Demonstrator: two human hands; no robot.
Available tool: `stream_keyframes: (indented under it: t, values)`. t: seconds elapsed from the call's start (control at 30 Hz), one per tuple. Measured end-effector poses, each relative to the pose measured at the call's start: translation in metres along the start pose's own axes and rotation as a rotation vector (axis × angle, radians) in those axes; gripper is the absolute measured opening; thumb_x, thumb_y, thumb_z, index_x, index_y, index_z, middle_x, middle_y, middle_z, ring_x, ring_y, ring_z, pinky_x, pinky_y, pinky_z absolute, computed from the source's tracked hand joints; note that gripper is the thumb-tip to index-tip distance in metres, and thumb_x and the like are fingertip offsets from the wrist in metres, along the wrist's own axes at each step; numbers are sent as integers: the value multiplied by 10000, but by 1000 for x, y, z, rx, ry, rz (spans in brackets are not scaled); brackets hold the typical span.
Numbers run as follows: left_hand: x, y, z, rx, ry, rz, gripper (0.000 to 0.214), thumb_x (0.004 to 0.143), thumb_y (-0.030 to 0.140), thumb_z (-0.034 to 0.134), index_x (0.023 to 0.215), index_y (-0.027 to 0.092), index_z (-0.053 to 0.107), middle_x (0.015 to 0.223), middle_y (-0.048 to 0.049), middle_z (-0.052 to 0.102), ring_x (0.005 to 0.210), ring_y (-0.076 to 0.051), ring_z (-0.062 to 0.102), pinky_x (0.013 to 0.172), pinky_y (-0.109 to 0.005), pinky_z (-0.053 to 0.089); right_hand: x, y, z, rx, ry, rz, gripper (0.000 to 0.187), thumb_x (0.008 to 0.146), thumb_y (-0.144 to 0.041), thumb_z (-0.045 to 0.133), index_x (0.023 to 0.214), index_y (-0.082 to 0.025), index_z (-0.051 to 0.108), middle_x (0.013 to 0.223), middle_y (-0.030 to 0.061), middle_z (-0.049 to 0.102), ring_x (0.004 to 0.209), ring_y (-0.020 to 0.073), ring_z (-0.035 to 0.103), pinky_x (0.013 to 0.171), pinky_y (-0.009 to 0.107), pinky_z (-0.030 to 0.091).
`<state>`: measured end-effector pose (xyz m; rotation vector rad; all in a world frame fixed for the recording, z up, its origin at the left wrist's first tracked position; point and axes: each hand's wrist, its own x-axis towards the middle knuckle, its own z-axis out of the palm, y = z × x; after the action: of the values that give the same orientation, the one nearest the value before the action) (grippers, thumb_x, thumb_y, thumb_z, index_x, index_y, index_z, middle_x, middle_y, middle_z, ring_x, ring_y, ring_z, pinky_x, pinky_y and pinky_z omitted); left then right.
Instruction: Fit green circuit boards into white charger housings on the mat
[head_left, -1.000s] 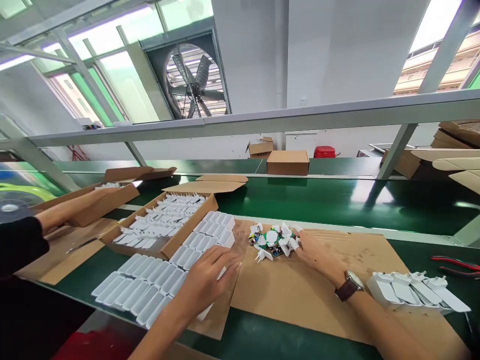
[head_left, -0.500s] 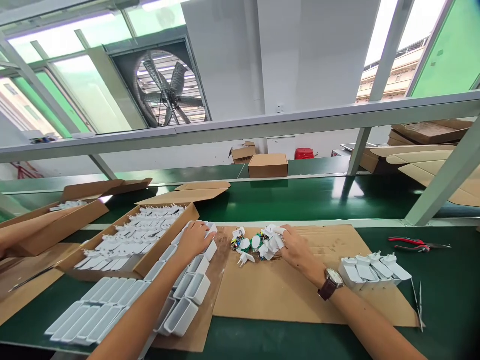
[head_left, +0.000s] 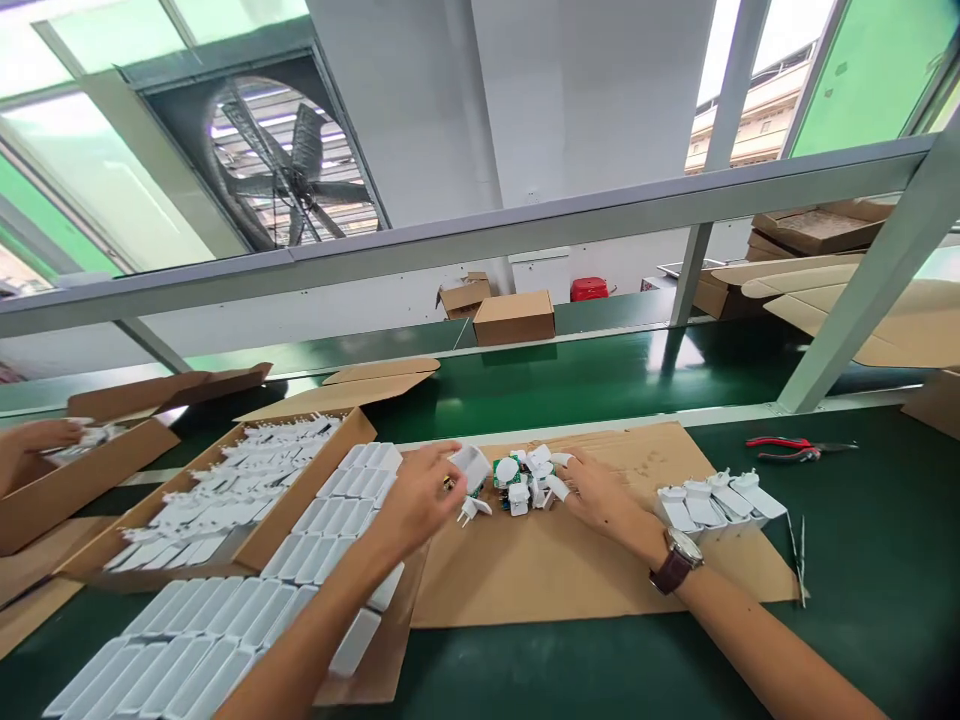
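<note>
My left hand is closed on a white plastic case, just left of the cluster on the cardboard sheet. A white two-pin plug piece lies right below that case. The cluster is made of green circuit boards with white plug parts. At its right side my right hand, with white covers on two fingertips, has its fingers closed against the white parts; which piece they grip is hidden. Rows of white open cases stand to the left, partly behind my left forearm.
A carton of white plug parts stands at left. Several assembled white units sit on the cardboard's right end, near tweezers and red-handled pliers. Another person's hand reaches into a far-left box.
My left hand has moved right from the rows of cases to the cluster, bringing a white case. My right hand stays at the cluster. The view has shifted.
</note>
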<state>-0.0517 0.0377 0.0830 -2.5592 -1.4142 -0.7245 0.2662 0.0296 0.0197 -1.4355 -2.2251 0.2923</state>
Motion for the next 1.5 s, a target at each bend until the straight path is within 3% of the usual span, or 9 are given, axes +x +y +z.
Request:
stream_keyframes:
  t: [0.13,0.27,0.57,0.7,0.87,1.0,1.13,1.3,1.5]
  values:
    - [-21,74,4,-117,-6,361,116,974,146,569,903,216,629,1296,-106,731,1201,-261,701,1020,-422,591,0,5,12,-10,12,18,210,941,-55,473,1074,-174,584,1153,119,656,966,240,635,854,355,522]
    - [-24,94,11,-235,-141,394,146,917,75,600,906,220,581,1236,-96,738,1143,-244,723,961,-383,617,-9,8,20,-25,-6,-29,246,937,-67,506,1146,-167,589,1209,137,670,1036,259,641,909,374,533]
    - [-6,89,11,-420,-359,277,147,951,134,621,842,233,613,968,-34,736,941,-187,718,864,-323,618,-15,8,31,-60,-21,-96,200,948,-104,588,1134,-147,647,1263,176,660,1136,305,639,995,434,547]
    - [17,57,22,-387,-267,128,133,1013,326,637,1047,228,721,1194,-95,765,1110,-244,736,968,-405,611,-15,7,32,-77,-29,-104,185,935,-87,609,1103,-141,661,1231,175,659,1111,309,645,974,435,558]
    - [47,15,43,-395,-421,-40,725,881,473,791,1527,241,558,1497,-159,650,1315,-322,664,1091,-509,565,-15,5,32,-98,-27,-102,156,972,-87,586,1101,-118,668,1234,185,648,1140,315,630,1002,452,551]
    - [59,8,46,-503,-631,-60,836,828,522,836,1574,310,523,1609,-130,560,1371,-314,631,1069,-462,581,-15,4,32,-99,-22,-111,144,968,-88,608,1097,-109,670,1235,189,645,1134,315,624,1000,454,551]
    - [61,13,45,-441,-659,61,993,703,459,940,1588,305,516,1616,-141,544,1360,-341,624,1023,-441,595,-16,4,31,-93,-23,-116,166,967,-92,616,1123,-108,670,1244,189,649,1145,317,617,1008,454,549]
    - [54,26,49,-358,-515,21,549,782,262,786,1325,298,714,1293,-69,700,990,-238,707,838,-347,614,-17,4,30,-74,-24,-114,144,993,-100,564,1087,-122,671,1252,183,659,1143,317,622,1010,458,549]
    - [53,26,44,-303,-438,-82,290,779,219,663,1052,243,757,1145,-50,628,785,-161,627,737,-307,573,-21,3,23,-23,-20,-122,297,1009,-127,530,1291,-113,623,1336,180,670,1178,311,646,1042,476,547]
